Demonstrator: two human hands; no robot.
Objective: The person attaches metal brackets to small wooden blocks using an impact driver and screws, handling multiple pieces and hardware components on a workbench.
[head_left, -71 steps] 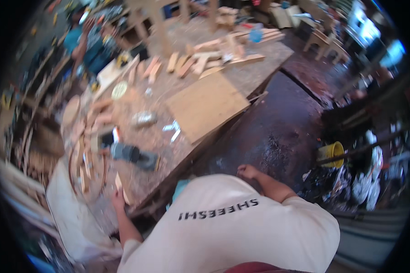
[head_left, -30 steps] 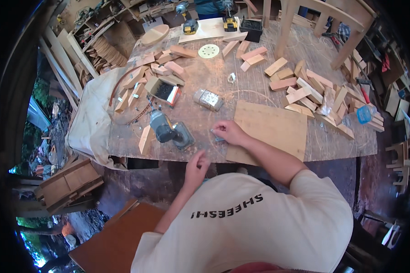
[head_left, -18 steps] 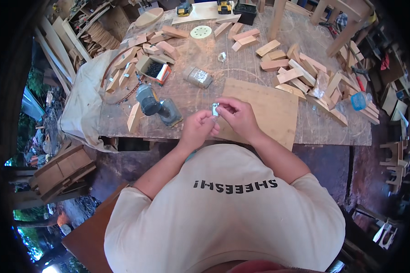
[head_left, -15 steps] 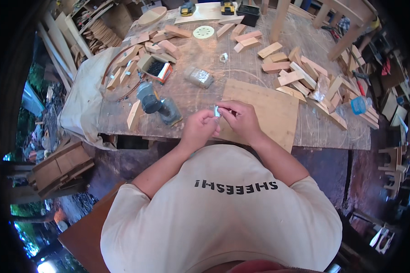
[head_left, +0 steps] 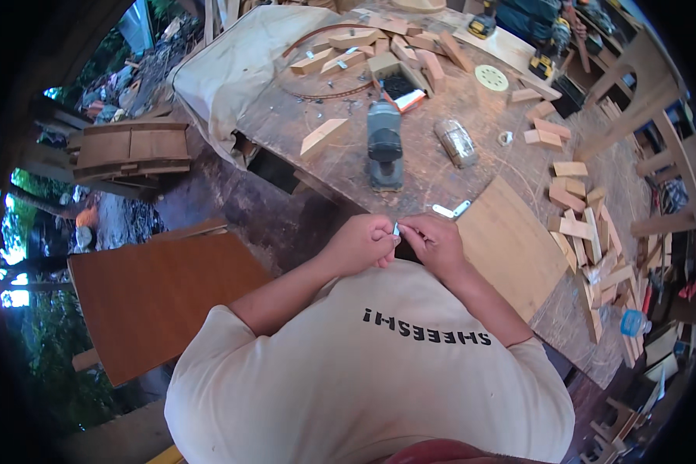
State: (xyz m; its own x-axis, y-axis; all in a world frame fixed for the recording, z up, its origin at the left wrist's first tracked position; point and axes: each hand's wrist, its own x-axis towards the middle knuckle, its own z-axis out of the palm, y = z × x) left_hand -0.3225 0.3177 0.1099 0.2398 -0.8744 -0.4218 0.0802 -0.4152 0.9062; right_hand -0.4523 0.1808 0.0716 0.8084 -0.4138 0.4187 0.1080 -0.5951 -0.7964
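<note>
Close together at the bench's near edge, my two hands meet in front of my shirt. Between thumb and finger, my right hand (head_left: 435,243) pinches a small shiny metal plate (head_left: 397,230). My left hand (head_left: 361,244) has its fingers curled against the plate's other side; whether it grips the plate or something else is hidden. Just beyond my right hand, two small flat metal plates (head_left: 451,209) with holes lie on the bench, by a thin wooden board (head_left: 512,246). A grey-blue cordless power tool (head_left: 384,143) stands beyond my hands.
An open box of black screws (head_left: 400,83) sits past the power tool, near a clear packet (head_left: 456,143). Wood blocks (head_left: 571,224) are heaped at right beside a plastic bottle (head_left: 634,323). Left of me is a brown panel (head_left: 166,298); cordless drills (head_left: 545,60) rest far right.
My view and body have turned left. My hands have come from over the bench to its near edge. Two metal plates now show lying beside the thin board.
</note>
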